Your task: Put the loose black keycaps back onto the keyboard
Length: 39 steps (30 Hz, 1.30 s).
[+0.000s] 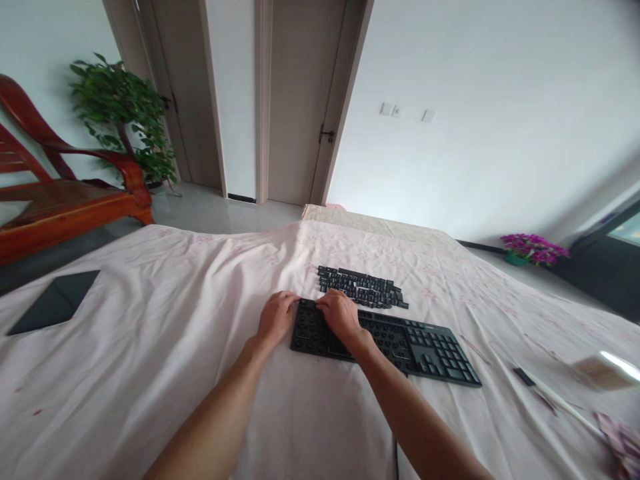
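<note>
The head view looks down along two bare forearms that enter from the lower edge and reach forward over a pale pink cloth with a faint flower pattern (235, 267). The person's left hand (277, 319) is bent inward at the wrist, back of the hand upward, its fingertips reaching the upper left corner of a long black plastic keyboard (387, 341). The right hand (341, 317) comes in from the right on a slanting forearm that crosses above the keyboard; its wrist is raised, its knuckles are arched, and its fingertips point left toward the upper edge, near the left fingertips but a little apart from them. The fingers of each hand are drawn close together, yet whether either hand clamps anything cannot be told at this size. The keyboard lies flat in front of the person, slightly slanted, with its right end nearer; its left and middle parts show bare key mounts, while the number block on the right carries caps. Just beyond the right hand, small black plastic keycaps (363, 283) lie in slanting rows. A thin black cable (397, 457) runs along the cloth from beneath the right forearm toward the person.
</note>
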Each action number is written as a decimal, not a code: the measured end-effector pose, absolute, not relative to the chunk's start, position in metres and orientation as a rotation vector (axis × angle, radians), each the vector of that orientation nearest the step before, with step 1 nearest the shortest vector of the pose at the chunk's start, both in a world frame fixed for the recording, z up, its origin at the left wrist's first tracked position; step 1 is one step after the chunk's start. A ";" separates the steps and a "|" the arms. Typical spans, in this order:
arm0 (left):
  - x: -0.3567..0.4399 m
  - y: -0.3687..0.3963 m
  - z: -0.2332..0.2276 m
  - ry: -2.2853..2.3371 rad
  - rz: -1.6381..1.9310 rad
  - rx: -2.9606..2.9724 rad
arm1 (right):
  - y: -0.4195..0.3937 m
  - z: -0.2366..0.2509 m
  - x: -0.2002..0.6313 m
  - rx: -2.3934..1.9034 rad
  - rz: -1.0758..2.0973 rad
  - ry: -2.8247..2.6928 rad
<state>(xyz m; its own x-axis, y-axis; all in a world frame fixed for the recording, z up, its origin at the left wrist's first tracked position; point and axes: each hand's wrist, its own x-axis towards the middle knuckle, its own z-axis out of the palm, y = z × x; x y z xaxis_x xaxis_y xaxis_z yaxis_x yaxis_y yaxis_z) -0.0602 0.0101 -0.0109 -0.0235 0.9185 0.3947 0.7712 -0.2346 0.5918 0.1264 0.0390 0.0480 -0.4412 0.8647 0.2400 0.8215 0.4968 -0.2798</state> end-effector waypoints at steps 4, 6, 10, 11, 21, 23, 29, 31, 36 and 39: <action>-0.061 0.010 -0.010 1.803 1.103 2.051 | 0.038 0.049 0.128 -1.401 0.126 -2.431; -0.061 0.010 -0.010 1.803 1.100 2.052 | 0.036 0.048 0.127 -1.392 0.070 -2.464; -0.061 0.009 -0.009 1.810 1.093 2.050 | 0.024 0.045 0.122 -1.405 -0.101 -2.545; -0.061 0.009 -0.009 1.811 1.091 2.049 | 0.021 0.044 0.121 -1.419 -0.141 -2.554; -0.058 0.007 -0.009 1.823 1.089 2.047 | 0.005 0.046 0.117 -1.429 -0.247 -2.606; -0.058 0.007 -0.009 1.826 1.092 2.044 | 0.005 0.045 0.120 -1.419 -0.218 -2.592; -0.059 0.008 -0.008 1.811 1.105 2.048 | 0.019 0.042 0.130 -1.440 0.005 -2.428; -0.059 0.008 -0.008 1.808 1.109 2.049 | 0.025 0.041 0.131 -1.432 0.053 -2.375; -0.060 0.008 -0.010 1.807 1.107 2.047 | 0.036 0.037 0.132 -1.482 0.198 -2.244; -0.060 0.008 -0.010 1.807 1.107 2.044 | 0.041 0.034 0.134 -1.513 0.269 -2.163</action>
